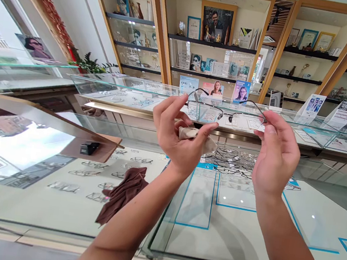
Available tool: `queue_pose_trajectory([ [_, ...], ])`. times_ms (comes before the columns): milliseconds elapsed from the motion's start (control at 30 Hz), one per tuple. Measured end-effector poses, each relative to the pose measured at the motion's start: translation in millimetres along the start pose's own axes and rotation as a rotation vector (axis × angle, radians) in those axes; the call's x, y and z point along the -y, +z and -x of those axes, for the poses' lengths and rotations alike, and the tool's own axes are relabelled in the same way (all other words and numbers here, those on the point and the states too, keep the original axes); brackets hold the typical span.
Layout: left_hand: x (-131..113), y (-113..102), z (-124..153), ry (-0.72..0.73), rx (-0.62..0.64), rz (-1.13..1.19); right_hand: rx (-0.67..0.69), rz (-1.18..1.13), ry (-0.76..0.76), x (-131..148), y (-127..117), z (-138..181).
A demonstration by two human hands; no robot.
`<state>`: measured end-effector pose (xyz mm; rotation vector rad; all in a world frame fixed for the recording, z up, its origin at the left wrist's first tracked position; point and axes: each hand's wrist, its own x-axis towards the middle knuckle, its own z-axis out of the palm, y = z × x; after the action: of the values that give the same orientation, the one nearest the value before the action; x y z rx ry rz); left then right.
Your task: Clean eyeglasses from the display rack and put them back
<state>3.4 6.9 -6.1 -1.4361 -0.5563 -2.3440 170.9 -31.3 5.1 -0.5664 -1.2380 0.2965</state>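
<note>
A pair of thin dark-framed eyeglasses [229, 117] is held up in front of me, its temples unfolded and pointing away. My left hand [179, 137] is closed on the left end of the frame, with a crumpled beige cloth [210, 146] tucked in the palm under the fingers. At the opposite end, my right hand [274, 157] pinches the frame near the hinge between thumb and fingers. Both hands are raised above a glass display counter [224, 249]. On the counter to the left, beside my left forearm, lies a dark brown cloth [126, 190].
Several eyeglasses [227, 160] sit in rows beneath the hands, and more lie at the left. A wooden-edged mirror panel [106, 148] leans in from the left, with a small black box [89, 148] near it. Another glass counter [126, 97] and wooden shelves [213, 43] stand behind.
</note>
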Motion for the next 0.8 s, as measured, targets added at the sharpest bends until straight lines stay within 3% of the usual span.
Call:
queue_pose_trajectory([
  [167,-0.7,0.9,0.5,-0.004,0.012,-0.039,-0.023,-0.031,0.103,4.4,0.7,-2.3],
  [800,7.9,-2.3,8.4,-0.117,0.117,-0.098,0.074,-0.085,0.157,5.4,-2.1,-7.0],
])
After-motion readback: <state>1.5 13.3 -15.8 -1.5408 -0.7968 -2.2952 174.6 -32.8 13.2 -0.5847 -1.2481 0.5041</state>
